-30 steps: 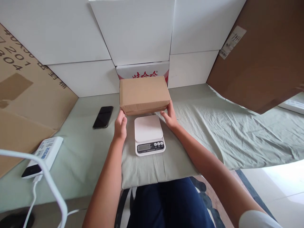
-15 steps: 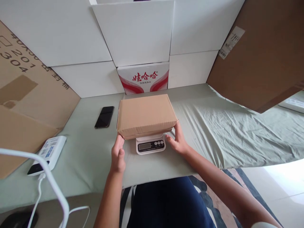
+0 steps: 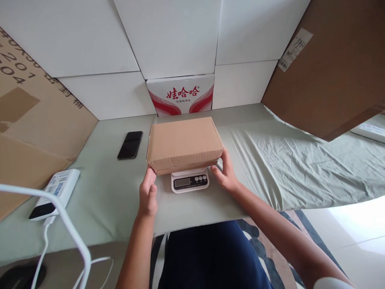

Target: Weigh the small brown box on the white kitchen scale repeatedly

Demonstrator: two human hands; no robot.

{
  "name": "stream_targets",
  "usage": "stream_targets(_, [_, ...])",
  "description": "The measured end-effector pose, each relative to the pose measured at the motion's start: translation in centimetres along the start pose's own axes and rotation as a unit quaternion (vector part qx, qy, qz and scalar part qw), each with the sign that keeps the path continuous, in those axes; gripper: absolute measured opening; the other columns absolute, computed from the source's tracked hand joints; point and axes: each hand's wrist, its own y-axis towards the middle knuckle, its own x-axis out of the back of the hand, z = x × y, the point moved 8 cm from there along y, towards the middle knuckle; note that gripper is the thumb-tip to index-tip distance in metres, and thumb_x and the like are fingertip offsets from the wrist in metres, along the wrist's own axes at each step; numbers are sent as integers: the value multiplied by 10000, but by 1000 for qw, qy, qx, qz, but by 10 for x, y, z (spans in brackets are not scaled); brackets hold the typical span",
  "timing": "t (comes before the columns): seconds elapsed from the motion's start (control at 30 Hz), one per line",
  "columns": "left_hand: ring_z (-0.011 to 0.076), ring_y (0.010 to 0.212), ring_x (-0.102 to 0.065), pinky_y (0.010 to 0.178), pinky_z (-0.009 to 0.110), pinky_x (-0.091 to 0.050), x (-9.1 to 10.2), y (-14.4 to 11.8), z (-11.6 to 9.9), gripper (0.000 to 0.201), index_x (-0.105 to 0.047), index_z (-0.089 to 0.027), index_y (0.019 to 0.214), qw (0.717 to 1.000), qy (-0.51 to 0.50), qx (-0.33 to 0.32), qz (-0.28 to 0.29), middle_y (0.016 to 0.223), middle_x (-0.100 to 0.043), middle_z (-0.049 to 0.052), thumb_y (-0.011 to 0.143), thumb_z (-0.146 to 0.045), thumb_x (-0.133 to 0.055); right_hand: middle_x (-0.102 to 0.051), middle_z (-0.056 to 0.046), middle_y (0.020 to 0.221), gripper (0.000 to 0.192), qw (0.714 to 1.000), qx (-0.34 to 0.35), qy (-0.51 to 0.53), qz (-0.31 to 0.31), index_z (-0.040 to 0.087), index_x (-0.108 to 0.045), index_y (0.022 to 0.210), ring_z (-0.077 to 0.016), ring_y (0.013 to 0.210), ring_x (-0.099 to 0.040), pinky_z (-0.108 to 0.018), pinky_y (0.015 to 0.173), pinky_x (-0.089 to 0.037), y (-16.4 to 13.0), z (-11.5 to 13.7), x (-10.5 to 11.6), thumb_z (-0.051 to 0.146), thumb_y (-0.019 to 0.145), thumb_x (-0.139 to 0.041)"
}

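The brown cardboard box [image 3: 184, 143] sits flat on the white kitchen scale [image 3: 189, 180], covering the platform so that only the scale's front strip with its display and buttons shows, between the two hands. The left hand [image 3: 148, 193] is at the box's near left corner, fingers held together and extended, their tips touching the lower edge; it does not wrap around the box. The right hand [image 3: 225, 173] is at the near right corner, fingers loosely curled against the box's side and lower edge, thumb pointing toward the scale.

Both hands rest over a pale green sheet [image 3: 285, 160] that covers the desk. Beyond the left hand and further left lies a black phone [image 3: 130, 144], face up, well apart from the box. Nearer and far to the left of that hand lies a white power bank [image 3: 55, 192] with a white cable [image 3: 42, 253] plugged in. Straight beyond the box stands a white carton with red print [image 3: 180, 94], against stacked white boxes [image 3: 168, 36]. Large brown cardboard sheets [image 3: 331, 68] lean on either side.
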Motion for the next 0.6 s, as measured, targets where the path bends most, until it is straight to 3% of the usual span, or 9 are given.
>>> stream_targets(0.2, [393, 1579, -332, 1297, 525, -276, 4, 1, -2, 891, -516, -168, 1548, 1000, 10, -13, -13, 1622, -492, 195, 866, -734, -600, -422, -100, 1634, 792, 998, -31, 31, -54, 421, -215, 1644, -377, 1455, -490, -623, 1121, -490, -3, -13, 11, 626, 961, -560])
stream_targets(0.43, [403, 1531, -424, 1273, 540, -320, -4, 6, -12, 836, -561, -157, 1507, 1000, -22, -9, 10, 1537, -581, 203, 870, -696, -617, -308, -60, 1734, 827, 998, -21, 60, 23, 388, -207, 1659, -367, 1586, -343, -626, 1264, -373, 2, -3, -5, 645, 957, -560])
stream_targets(0.6, [352, 1520, -455, 1268, 487, -336, -9, 53, -39, 695, -600, -211, 1460, 997, -21, -72, 7, 1526, -594, 153, 913, -638, -603, -335, -87, 1707, 914, 997, 12, 72, -5, 366, -190, 1651, -379, 1543, -395, -600, 1227, -430, 47, 11, 4, 722, 904, -578])
